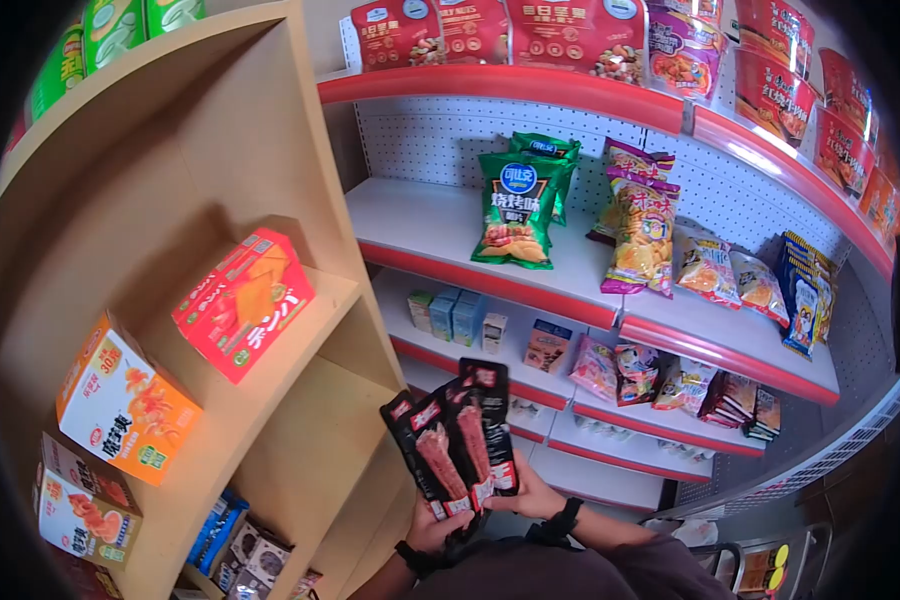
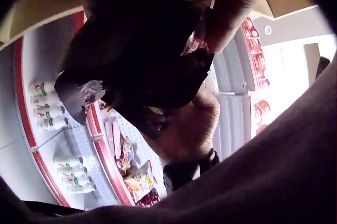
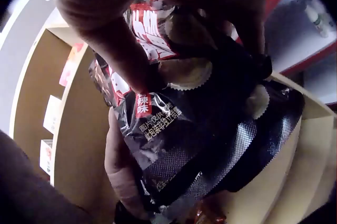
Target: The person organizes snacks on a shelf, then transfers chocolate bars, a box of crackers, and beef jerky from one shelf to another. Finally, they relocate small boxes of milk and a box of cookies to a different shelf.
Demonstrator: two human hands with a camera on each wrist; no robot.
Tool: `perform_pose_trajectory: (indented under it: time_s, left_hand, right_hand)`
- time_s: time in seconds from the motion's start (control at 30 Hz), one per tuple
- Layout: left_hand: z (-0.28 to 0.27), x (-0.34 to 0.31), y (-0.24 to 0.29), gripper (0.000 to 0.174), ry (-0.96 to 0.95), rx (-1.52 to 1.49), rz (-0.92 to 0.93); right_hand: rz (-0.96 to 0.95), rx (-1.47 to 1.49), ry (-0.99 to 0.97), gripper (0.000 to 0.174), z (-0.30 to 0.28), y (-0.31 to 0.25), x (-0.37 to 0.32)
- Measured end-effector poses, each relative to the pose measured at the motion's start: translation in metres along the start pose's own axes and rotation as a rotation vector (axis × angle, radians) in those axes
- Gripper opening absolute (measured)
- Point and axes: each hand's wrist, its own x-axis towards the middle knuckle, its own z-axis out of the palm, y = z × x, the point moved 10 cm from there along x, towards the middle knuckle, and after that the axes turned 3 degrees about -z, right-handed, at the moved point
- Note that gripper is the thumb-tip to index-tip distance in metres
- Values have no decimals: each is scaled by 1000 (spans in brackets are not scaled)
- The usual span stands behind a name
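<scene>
Both hands hold a fanned bunch of several black snack packets [image 1: 452, 445], each printed with a reddish-brown stick-shaped snack. My left hand [image 1: 438, 524] grips their lower left end, its thumb across the front. At the lower right, my right hand [image 1: 532, 495] grips the same bunch. In the right wrist view, the right thumb and fingers [image 3: 118, 50] pinch the shiny packets [image 3: 179, 140], whose crimped ends fan out; the left hand [image 3: 122, 174] shows beyond them. The left wrist view has the packets [image 2: 137, 61] dark, between both hands.
A wooden shelf unit [image 1: 330, 320] on the left bears a red box [image 1: 245, 302] and an orange-white box [image 1: 128, 400]. Ahead, red-edged shelves [image 1: 490, 268] carry green chip bags [image 1: 516, 210], a purple-yellow bag [image 1: 642, 230], small cartons [image 1: 455, 315] and instant noodle tubs [image 1: 770, 95].
</scene>
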Motion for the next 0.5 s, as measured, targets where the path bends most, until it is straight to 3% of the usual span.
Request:
perform_pose_trajectory:
  time_s: [0.07,0.2,0.3,0.43,0.47,0.5]
  left_hand:
    - [35,19,19,62,-25,-50,56]
    - [75,53,32,43,-70,-4,56]
    - [89,77,29,37,-23,-28,18]
    - [108,104,73,49,2,-111,177]
    - [110,110,86,51,51,-159,212]
    - [111,116,101,53,98,-203,247]
  right_hand:
    - [-94,-44,36,85,-15,-46,-7]
    - [-207,-158,6,92,-45,-106,-1]
    - [-277,-277,-55,99,-53,-159,12]
    - [-413,-407,-177,102,-51,-221,45]
    - [-359,-381,-199,99,-47,-235,53]
    - [-444,-453,-196,98,-47,-247,66]
